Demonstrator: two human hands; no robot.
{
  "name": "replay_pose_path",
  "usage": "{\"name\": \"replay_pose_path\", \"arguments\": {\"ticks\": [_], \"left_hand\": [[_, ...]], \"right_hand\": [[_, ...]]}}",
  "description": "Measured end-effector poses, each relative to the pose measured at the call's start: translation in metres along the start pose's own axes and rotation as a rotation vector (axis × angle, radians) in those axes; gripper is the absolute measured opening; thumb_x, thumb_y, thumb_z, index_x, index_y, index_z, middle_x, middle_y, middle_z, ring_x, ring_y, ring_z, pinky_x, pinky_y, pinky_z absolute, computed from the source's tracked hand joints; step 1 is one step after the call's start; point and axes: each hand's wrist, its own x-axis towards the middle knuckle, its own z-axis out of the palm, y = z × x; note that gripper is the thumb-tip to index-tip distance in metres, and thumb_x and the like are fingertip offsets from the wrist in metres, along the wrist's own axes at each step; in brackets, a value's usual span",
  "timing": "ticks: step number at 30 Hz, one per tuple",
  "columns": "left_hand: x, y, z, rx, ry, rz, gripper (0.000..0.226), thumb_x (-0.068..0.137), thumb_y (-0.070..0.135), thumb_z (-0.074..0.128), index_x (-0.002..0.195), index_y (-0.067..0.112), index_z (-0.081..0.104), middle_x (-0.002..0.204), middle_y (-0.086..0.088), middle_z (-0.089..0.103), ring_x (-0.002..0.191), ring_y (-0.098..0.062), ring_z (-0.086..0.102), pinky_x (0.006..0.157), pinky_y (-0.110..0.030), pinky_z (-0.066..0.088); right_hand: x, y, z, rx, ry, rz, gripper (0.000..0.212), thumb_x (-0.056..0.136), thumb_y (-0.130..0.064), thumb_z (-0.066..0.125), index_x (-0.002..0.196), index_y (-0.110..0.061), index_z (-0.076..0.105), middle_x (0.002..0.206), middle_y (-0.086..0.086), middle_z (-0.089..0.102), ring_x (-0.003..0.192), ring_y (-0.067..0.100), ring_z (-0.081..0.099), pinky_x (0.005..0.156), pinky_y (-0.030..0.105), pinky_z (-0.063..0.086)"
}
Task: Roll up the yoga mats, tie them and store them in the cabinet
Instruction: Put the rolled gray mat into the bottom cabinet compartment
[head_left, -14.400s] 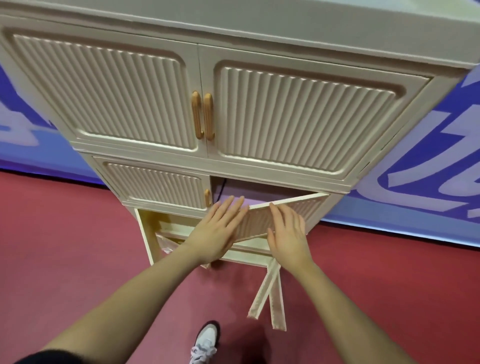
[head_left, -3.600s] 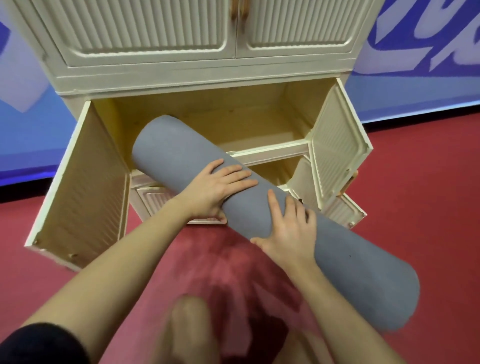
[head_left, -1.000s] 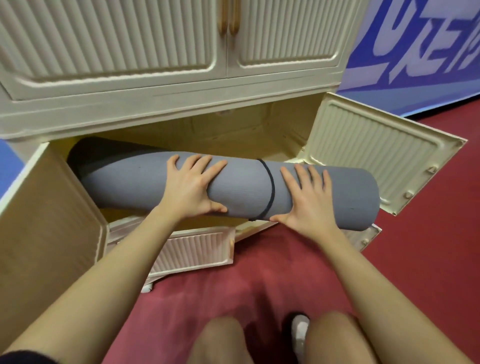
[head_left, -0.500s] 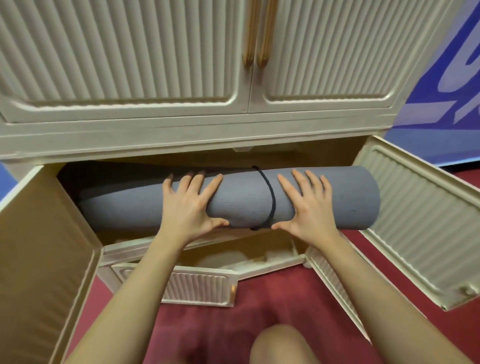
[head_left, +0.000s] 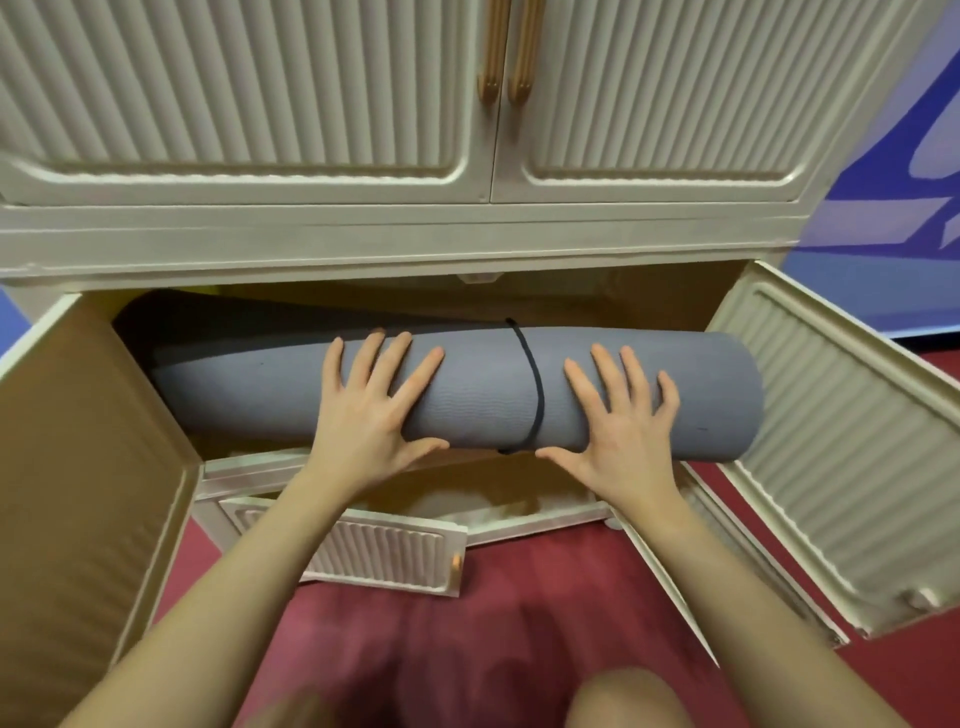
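Observation:
A rolled grey yoga mat (head_left: 488, 395) lies across the open middle compartment of the cream cabinet (head_left: 395, 234). A black cord (head_left: 535, 389) is tied round the roll. Its left end sits inside the dark compartment; its right end (head_left: 727, 400) sticks out past the opening toward the right door. My left hand (head_left: 374, 410) lies flat on the roll with fingers spread, left of the cord. My right hand (head_left: 623, 421) lies flat on it too, just right of the cord.
Both middle doors stand open, the left door (head_left: 88, 467) and the right door (head_left: 841, 441). Below, lower doors (head_left: 384, 551) hang open over the red floor (head_left: 467, 623). The top doors with gold handles (head_left: 509, 52) are closed. My knees show at the bottom edge.
The view has closed in on the cabinet and the roll sits a little deeper in the compartment. Both hands stay flat on the mat in the same spots.

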Motion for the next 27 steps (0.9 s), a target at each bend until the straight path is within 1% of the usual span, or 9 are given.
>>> {"name": "replay_pose_path", "arguments": {"ticks": [3,4,6,8,9,12,15,23,27], "left_hand": [[-0.003,-0.004,-0.001,0.020,-0.029,0.045,0.105,0.057,0.061,0.080,0.143,0.022,0.035,0.142,-0.021,0.043,0.131,-0.043,0.034,0.106,-0.062,0.017],[-0.004,-0.005,-0.001,0.032,-0.057,0.051,0.111,0.053,0.061,0.082,0.145,0.022,0.033,0.144,-0.022,0.040,0.132,-0.044,0.032,0.106,-0.063,0.015],[-0.005,-0.004,0.001,0.056,-0.101,0.049,0.116,0.051,0.059,0.084,0.146,0.021,0.029,0.146,-0.025,0.036,0.133,-0.047,0.032,0.106,-0.064,0.013],[-0.004,-0.004,0.005,0.061,-0.113,0.043,0.111,0.055,0.053,0.084,0.146,0.020,0.030,0.143,-0.027,0.038,0.130,-0.048,0.035,0.106,-0.063,0.014],[-0.003,-0.005,0.006,0.059,-0.111,0.046,0.108,0.056,0.050,0.084,0.145,0.019,0.030,0.142,-0.027,0.040,0.129,-0.048,0.037,0.105,-0.063,0.017],[-0.001,-0.009,0.005,0.067,-0.089,0.060,0.101,0.060,0.045,0.081,0.144,0.018,0.032,0.140,-0.028,0.043,0.126,-0.048,0.041,0.102,-0.063,0.025],[0.001,-0.011,0.004,0.078,-0.073,0.071,0.096,0.063,0.046,0.079,0.144,0.022,0.032,0.138,-0.028,0.043,0.124,-0.048,0.042,0.101,-0.063,0.027],[0.009,-0.020,0.005,0.079,-0.049,0.088,0.096,0.065,0.056,0.077,0.144,0.024,0.033,0.134,-0.028,0.046,0.122,-0.044,0.042,0.097,-0.058,0.029],[0.011,-0.024,0.004,0.062,-0.054,0.092,0.097,0.065,0.059,0.076,0.145,0.025,0.032,0.133,-0.026,0.048,0.122,-0.043,0.042,0.096,-0.056,0.029]], "right_hand": [[-0.012,-0.006,0.004,-0.016,0.047,0.075,0.086,0.072,-0.069,0.057,0.132,-0.010,0.037,0.138,0.017,0.032,0.134,0.044,0.027,0.106,0.065,0.018],[-0.016,-0.008,0.006,-0.028,0.044,0.082,0.087,0.073,-0.067,0.060,0.133,-0.010,0.036,0.139,0.017,0.030,0.135,0.045,0.025,0.107,0.066,0.016],[-0.018,-0.012,0.011,-0.057,0.013,0.087,0.099,0.066,-0.064,0.072,0.140,-0.013,0.031,0.145,0.019,0.026,0.137,0.046,0.020,0.107,0.068,0.010],[-0.014,-0.013,0.014,-0.084,-0.013,0.093,0.111,0.058,-0.059,0.081,0.145,-0.017,0.027,0.151,0.018,0.021,0.139,0.046,0.016,0.105,0.070,0.007],[-0.012,-0.013,0.014,-0.087,-0.009,0.096,0.113,0.056,-0.055,0.083,0.146,-0.018,0.026,0.152,0.018,0.021,0.139,0.046,0.014,0.104,0.072,0.008],[-0.005,-0.012,0.011,-0.062,0.051,0.079,0.110,0.056,-0.043,0.087,0.146,-0.019,0.028,0.150,0.017,0.024,0.139,0.046,0.014,0.102,0.075,0.007],[-0.001,-0.008,0.010,-0.016,0.112,0.042,0.108,0.055,-0.037,0.089,0.145,-0.020,0.031,0.148,0.014,0.026,0.138,0.044,0.016,0.103,0.073,0.005],[0.013,0.001,0.009,0.028,0.166,-0.043,0.104,0.054,-0.045,0.088,0.142,-0.024,0.037,0.145,0.013,0.038,0.136,0.040,0.025,0.105,0.067,0.010],[0.020,0.003,0.005,0.072,0.154,-0.060,0.104,0.052,-0.046,0.088,0.141,-0.024,0.039,0.144,0.014,0.042,0.135,0.037,0.027,0.105,0.066,0.010]]}}
